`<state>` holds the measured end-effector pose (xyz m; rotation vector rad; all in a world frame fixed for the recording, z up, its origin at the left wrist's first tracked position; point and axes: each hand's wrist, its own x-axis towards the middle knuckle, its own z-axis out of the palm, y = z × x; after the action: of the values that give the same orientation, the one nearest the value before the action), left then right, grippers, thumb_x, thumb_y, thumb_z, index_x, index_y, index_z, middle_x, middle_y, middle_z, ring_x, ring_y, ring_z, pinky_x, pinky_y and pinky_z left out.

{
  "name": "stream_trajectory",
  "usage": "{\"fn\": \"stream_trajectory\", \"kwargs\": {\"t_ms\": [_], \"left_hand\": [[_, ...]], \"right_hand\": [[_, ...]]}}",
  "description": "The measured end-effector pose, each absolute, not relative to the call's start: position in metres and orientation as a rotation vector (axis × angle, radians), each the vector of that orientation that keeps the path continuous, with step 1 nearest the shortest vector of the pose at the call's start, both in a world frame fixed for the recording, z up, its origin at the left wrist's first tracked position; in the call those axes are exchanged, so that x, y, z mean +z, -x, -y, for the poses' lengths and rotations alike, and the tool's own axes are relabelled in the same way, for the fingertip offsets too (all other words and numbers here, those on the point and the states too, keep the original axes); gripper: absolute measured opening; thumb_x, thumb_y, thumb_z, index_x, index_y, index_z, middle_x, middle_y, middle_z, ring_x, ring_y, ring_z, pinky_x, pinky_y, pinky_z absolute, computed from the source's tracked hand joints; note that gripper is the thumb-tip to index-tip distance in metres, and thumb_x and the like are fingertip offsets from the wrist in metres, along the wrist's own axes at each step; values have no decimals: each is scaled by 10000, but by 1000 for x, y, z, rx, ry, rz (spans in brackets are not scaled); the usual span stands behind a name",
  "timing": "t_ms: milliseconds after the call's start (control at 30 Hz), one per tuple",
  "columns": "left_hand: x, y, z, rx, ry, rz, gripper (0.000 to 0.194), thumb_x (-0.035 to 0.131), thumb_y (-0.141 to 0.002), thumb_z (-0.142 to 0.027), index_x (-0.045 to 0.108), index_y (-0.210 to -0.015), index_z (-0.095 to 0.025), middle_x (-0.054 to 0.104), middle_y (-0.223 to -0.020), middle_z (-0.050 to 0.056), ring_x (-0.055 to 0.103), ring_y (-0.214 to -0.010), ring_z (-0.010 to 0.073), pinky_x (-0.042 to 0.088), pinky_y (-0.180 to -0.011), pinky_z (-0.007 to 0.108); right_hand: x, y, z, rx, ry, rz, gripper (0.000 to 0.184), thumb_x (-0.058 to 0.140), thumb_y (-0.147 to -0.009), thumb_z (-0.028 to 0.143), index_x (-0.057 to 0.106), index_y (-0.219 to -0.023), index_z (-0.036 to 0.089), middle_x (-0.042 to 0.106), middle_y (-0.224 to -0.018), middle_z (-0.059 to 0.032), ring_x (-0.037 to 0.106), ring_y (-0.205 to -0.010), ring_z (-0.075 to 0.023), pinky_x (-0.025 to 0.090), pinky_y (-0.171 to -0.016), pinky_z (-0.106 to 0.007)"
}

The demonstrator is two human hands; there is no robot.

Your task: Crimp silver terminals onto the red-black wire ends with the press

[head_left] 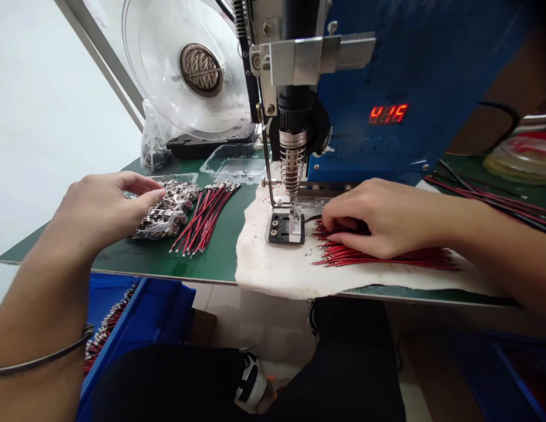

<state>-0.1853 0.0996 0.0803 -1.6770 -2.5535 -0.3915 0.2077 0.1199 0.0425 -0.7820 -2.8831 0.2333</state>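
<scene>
Over an open clear plastic pack of small metal connectors [169,208], my left hand [112,205] hovers with thumb and fingertip brought together. What sits between those fingertips, if anything, is too small to make out. My right hand [369,220] rests on a spread of red and black wires [387,261] lying on a white cloth [277,272], its fingers curled around some of them. Between the hands stands a soldering machine, its spring-wrapped tip [292,164] above a small black fixture [275,228]. A bundle of wires with metal ends [206,217] lies beside the pack.
A blue machine body [378,70] with a red digital display [389,113] rises behind. A clear tray [235,164], a bag of metal parts [155,143] and a clear round hood [167,35] stand at the back left. Below the table edge is a blue bin [160,310].
</scene>
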Motion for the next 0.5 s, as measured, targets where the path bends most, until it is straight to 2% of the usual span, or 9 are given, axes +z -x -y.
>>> {"fn": "stream_trajectory", "kwargs": {"t_ms": [67,133,233,367,433,500], "left_hand": [[81,180,-96,-416,1685,2493,479,563,-897,-506,827,-1157,-201,733,-858,76,631,-802,289,466,-803,383],[81,174,-92,-447,1725,2441,463,558,-917,-511,827,-1139,-207,651,-707,47,610,-727,283,443,-742,377],[81,162,-84,-478,1836,2341,441,541,-930,-535,823,-1099,-241,580,-617,19,552,-613,257,404,-664,374],[83,137,-75,-434,2009,2231,445,519,-921,-588,824,-1060,-295,665,-696,25,587,-617,250,444,-674,386],[83,127,-74,-336,1994,2203,460,508,-923,-585,833,-1094,-307,739,-809,48,674,-733,296,504,-772,424],[83,120,-78,-162,1903,2219,493,483,-961,-546,839,-1197,-299,791,-977,94,734,-935,381,541,-885,493]], "right_hand": [[41,-207,-120,219,747,2881,164,583,-986,264,694,-877,214,722,-805,-19,591,-674,-156,343,-655,-308],[41,-207,-120,200,707,2871,191,572,-1003,250,690,-859,208,722,-801,-25,583,-663,-151,346,-658,-307],[40,-207,-121,166,658,2850,221,565,-1018,229,691,-839,195,713,-784,-27,571,-648,-141,344,-650,-303],[40,-208,-121,152,633,2831,208,584,-999,204,718,-841,186,708,-770,-25,574,-646,-135,344,-642,-302],[40,-209,-121,157,633,2820,200,597,-985,210,726,-835,185,703,-756,-20,567,-637,-132,345,-637,-302],[41,-209,-121,160,648,2806,192,608,-976,222,729,-832,185,691,-735,-11,550,-618,-125,346,-627,-298]]}}
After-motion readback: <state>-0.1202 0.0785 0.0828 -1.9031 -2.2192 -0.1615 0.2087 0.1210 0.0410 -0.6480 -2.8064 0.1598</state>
